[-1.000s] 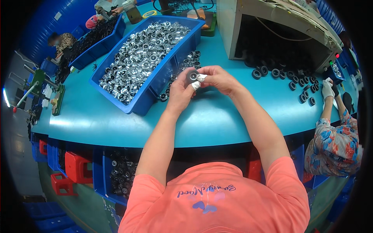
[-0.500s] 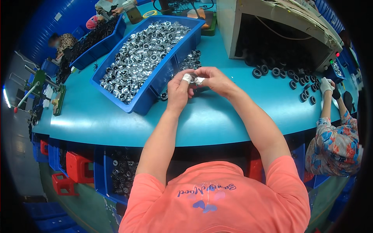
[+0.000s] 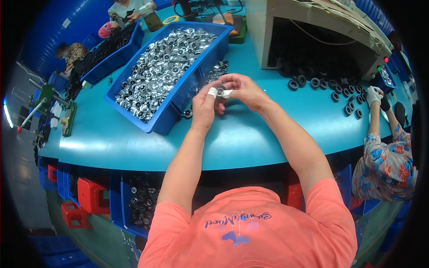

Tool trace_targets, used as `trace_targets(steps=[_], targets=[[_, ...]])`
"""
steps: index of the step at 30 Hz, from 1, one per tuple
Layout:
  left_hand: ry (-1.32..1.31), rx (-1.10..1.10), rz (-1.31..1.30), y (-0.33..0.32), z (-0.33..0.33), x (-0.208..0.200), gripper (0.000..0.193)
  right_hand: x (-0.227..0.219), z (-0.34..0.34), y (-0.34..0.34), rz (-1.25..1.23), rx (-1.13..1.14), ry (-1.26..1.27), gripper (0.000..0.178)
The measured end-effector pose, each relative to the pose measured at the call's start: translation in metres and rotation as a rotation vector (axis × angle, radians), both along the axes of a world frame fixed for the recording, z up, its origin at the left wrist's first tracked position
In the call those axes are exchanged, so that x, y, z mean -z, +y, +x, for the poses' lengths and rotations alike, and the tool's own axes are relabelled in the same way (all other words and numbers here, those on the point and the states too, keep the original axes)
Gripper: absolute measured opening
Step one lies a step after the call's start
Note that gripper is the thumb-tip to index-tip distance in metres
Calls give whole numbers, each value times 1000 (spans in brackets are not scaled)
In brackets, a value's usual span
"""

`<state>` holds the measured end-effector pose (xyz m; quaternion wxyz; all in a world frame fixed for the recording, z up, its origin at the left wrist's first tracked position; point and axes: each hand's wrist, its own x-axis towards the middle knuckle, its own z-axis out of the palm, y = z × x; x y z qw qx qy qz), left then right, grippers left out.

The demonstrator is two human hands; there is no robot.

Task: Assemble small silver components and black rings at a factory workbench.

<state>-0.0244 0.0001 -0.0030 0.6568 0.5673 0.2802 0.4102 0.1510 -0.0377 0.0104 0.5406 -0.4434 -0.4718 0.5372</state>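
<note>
Both of my hands meet over the blue-green table, with a small round wheel-like part [image 3: 220, 89] in dark grey and silver between them. My left hand [image 3: 205, 103], white tape round its thumb or a finger, is closed on the part's left side. From the right, the fingers and taped thumb of my right hand [image 3: 246, 93] pinch it too. Just left of my hands stands a blue bin [image 3: 161, 124], heaped with shiny silver-and-black round parts [image 3: 165, 62]. Behind my fingers lies a small pile of similar parts [image 3: 218, 70], partly hidden.
Several black rings [image 3: 315, 83] lie before a beige box-shaped machine [image 3: 263, 35] at right. A co-worker's gloved hand [image 3: 374, 95] is beyond them. Another blue bin [image 3: 111, 62] holds black pieces at far left. A green hand press [image 3: 44, 100] and red stools [image 3: 92, 196] are left.
My right fingers have shifted and opened up slightly around the part, which shows more clearly now. The view has moved a little. At the back left, another person has come further into sight.
</note>
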Motion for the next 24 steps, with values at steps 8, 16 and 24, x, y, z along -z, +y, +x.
trace_targets(steps=[8,16,24], targets=[[255,-77,313,-43,-83,-56,18,-30,61,-5,32,215,-646,31],[1863,-242,490,-145,-336,-84,42,-3,127,-22,-121,922,-1412,45],[910,-6,596,-122,-203,-85,33,17,145,-12,127,1068,-1161,37]])
